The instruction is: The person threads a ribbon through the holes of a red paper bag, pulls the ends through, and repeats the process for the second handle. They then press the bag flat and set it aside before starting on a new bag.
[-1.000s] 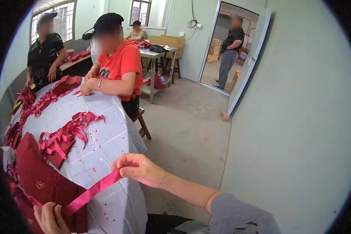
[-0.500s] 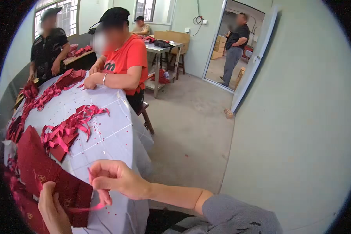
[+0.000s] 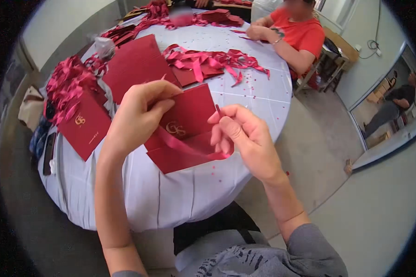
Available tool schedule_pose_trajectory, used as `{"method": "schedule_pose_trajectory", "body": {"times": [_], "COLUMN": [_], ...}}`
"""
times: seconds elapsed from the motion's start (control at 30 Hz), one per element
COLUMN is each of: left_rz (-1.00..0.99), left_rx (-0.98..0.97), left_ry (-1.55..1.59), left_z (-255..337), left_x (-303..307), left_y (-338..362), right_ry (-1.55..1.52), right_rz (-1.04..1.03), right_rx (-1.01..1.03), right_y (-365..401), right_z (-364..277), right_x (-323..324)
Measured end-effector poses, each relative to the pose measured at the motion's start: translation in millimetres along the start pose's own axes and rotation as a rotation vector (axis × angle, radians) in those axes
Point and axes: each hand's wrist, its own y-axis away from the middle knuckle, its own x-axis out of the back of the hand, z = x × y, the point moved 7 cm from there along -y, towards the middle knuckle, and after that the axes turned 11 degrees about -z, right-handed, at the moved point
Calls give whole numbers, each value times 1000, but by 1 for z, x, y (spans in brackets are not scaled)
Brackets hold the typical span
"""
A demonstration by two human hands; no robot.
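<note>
A dark red paper bag with a gold monogram is held tilted above the table, its lower panel folded out. My left hand is closed on its upper left edge, thumb in front, with some fingertips hidden behind the paper. A pinkish-red ribbon hangs in a loop from the bag's left side across its front to my right hand. That hand pinches the ribbon's narrow end between thumb and forefinger by the bag's right edge, and the loop passes below its curled fingers.
A round table under a pale cloth carries a large red sheet, a ribbon heap, a monogrammed red bag and loose ribbons. A person in red works across the table. Another person stands at the doorway.
My view has turned down and left, so the bag and hands now appear nearer the middle. My left hand is now on the bag's upper edge; my right hand still pinches the ribbon.
</note>
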Motion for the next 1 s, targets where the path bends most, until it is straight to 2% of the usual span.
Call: {"method": "schedule_pose_trajectory", "body": {"times": [0.17, 0.23, 0.37, 0.43, 1.0], "left_rz": [-9, -9, -9, -33, -74], "left_rx": [3, -33, -6, 5, 29], "left_ry": [110, 169, 133, 241, 318], "left_z": [-4, -6, -4, -5, -9], "left_x": [3, 3, 5, 3, 4], "left_y": [3, 3, 5, 6, 9], "right_ry": [103, 327, 546, 754, 1119], "right_rz": [76, 192, 211, 226, 218], "right_rx": [-41, 63, 165, 246, 292], "right_y": [-6, -6, -11, -12, -14], "right_z": [0, -9, -16, -22, -36], "right_x": [-3, 0, -7, -13, -35]}}
